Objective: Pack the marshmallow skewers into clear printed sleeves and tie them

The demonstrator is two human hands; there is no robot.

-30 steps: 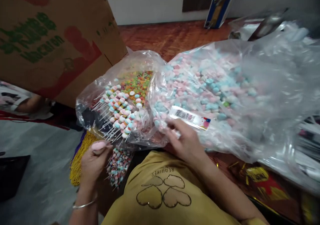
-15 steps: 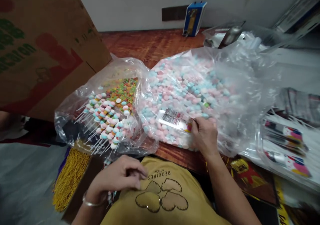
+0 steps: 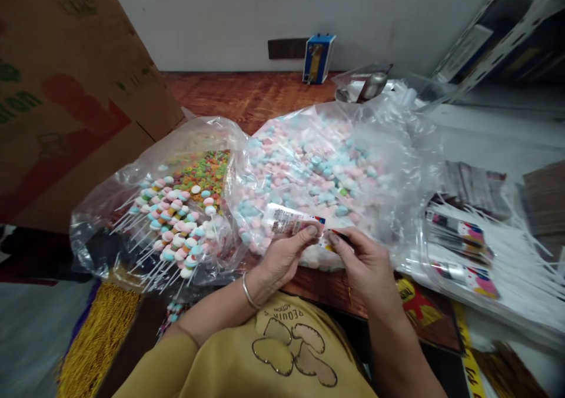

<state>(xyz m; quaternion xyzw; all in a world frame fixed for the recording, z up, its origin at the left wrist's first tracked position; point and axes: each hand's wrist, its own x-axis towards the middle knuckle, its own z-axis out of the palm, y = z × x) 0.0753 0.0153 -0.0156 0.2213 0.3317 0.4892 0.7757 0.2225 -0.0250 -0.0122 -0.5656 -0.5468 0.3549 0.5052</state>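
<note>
A printed plastic packet (image 3: 291, 218) is held up over the clear bag of pink, blue and white candies (image 3: 304, 162). My left hand (image 3: 289, 254) pinches its lower edge between thumb and fingers. At the packet's right end, my right hand (image 3: 362, 256) is closed on its dark, colourful corner. Left of the hands, candies threaded on white sticks (image 3: 180, 227) lie piled on another clear bag, which holds small multicoloured rings (image 3: 205, 171).
A large cardboard box (image 3: 79, 109) stands at the left. Behind the bags are a blue device (image 3: 318, 59) and a metal bottle (image 3: 375, 86). White sticks (image 3: 521, 262) and printed packets (image 3: 463, 277) lie at the right, gold fringe (image 3: 101, 333) at the lower left.
My left hand has moved up and right from near my shirt and taken hold of the packet. My right hand still holds the packet's right end. The view has shifted slightly.
</note>
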